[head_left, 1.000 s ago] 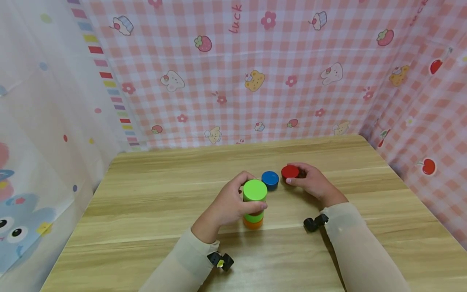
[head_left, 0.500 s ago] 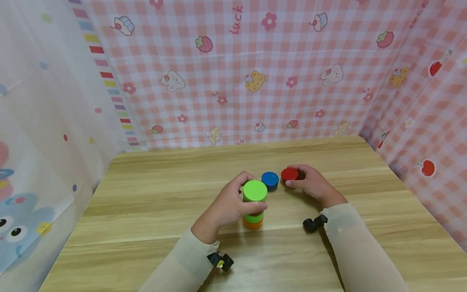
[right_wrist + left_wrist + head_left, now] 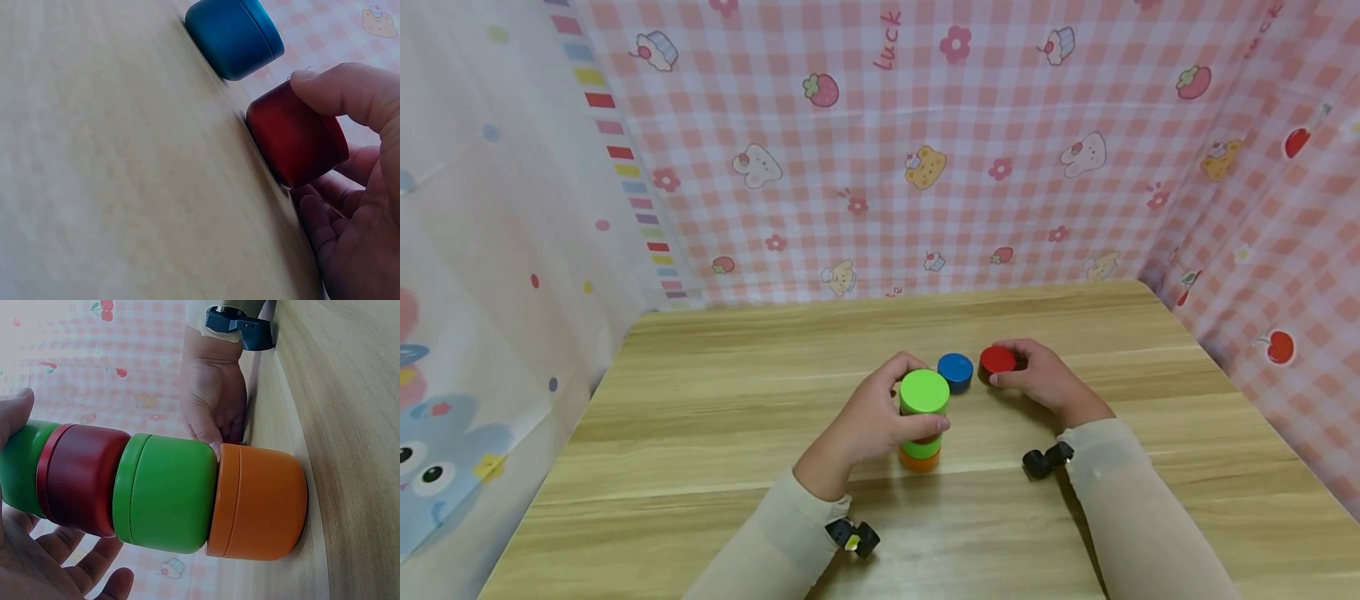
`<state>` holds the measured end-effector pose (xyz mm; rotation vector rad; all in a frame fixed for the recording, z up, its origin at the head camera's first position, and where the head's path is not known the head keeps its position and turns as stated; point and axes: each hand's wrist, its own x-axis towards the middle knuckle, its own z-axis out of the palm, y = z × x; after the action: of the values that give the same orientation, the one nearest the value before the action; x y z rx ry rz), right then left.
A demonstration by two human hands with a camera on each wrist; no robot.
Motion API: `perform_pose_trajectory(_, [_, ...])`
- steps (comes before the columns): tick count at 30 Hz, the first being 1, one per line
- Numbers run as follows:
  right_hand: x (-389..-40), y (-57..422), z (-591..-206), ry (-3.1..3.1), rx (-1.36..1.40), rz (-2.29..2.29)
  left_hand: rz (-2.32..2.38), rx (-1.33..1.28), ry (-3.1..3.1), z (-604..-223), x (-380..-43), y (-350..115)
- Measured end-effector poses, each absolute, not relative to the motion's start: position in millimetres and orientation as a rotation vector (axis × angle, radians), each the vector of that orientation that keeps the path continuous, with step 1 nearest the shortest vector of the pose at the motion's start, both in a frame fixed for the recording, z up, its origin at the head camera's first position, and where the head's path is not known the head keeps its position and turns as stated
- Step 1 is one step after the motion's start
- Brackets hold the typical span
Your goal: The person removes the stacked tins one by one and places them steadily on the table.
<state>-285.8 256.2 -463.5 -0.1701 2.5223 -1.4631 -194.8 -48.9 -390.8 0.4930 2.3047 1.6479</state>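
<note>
A stack of small round lidded tins stands upright on the table. From the bottom it runs an orange tin (image 3: 262, 503), a green tin (image 3: 165, 494), a dark red tin (image 3: 87, 478) and a top green tin (image 3: 924, 392). My left hand (image 3: 878, 414) holds the stack near its top, thumb on the near side and fingers behind. My right hand (image 3: 1045, 379) pinches another red tin (image 3: 294, 134) by its sides, its base right at the tabletop. Between the two hands, behind the stack, sits a blue tin (image 3: 955, 372), a short gap from the red one.
The wood-grain table (image 3: 715, 400) backs onto a pink checked cloth (image 3: 880, 167). A white patterned curtain (image 3: 512, 250) hangs on the left, and checked cloth continues on the right. Black wrist cameras (image 3: 853, 537) are strapped at both cuffs.
The red tin in my right hand has come slightly nearer to me. My left hand and the stack stay in place.
</note>
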Motion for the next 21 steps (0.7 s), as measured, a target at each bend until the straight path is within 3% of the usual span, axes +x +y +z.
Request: perform_pose_trajectory(21, [-284.3,254.6,-457.8,2.454,-0.058,-1.577,1.608,0.604,2.295,-393.5,-198.2,-53.6])
